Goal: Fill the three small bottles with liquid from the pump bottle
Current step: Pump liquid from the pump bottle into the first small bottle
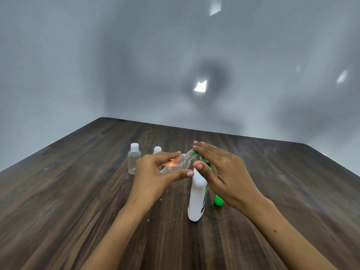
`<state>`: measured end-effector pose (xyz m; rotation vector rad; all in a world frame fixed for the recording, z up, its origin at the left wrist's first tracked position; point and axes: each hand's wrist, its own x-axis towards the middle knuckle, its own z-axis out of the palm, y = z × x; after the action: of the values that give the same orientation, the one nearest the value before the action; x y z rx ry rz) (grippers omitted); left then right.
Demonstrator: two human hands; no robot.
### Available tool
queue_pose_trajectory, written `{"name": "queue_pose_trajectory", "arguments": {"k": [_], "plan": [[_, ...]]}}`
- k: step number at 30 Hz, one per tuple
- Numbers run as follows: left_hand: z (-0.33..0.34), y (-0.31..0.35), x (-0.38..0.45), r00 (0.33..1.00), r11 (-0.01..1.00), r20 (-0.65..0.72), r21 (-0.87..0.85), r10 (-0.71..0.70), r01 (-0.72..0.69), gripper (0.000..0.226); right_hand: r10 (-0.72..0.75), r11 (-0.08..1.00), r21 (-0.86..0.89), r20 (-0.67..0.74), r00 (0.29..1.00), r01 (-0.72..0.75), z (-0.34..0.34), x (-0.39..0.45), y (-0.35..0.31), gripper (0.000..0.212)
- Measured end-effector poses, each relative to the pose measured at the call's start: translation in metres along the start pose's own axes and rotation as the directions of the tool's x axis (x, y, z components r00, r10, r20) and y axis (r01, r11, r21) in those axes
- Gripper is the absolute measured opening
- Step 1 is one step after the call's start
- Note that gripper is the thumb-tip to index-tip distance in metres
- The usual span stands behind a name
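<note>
Pump bottle stands under the right hand, whose flat fingers press its green head; the left hand pinches a tilted, uncapped small bottle at the spout — seemingly barely filled. Two capped bottles wait beyond the left hand.

L hand was held raised, thumb and fingers curled in a pinch; R hand was held flat, fingers straight, palm down.

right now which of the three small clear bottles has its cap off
The small bottle in the left hand, tilted with its open neck at the pump nozzle. The other two bottles stand capped on the table.
</note>
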<state>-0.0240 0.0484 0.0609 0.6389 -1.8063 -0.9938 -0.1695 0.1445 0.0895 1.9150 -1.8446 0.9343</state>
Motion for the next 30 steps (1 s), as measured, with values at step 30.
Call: {"name": "queue_pose_trajectory", "arguments": {"k": [30], "plan": [[0.0013,0.0023,-0.0012,1.0,1.0,-0.001,-0.009,0.016,-0.016,0.08,-0.029,0.998,-0.048,-0.02,0.999,0.028,0.0026,-0.0036,0.0002,0.085]]}}
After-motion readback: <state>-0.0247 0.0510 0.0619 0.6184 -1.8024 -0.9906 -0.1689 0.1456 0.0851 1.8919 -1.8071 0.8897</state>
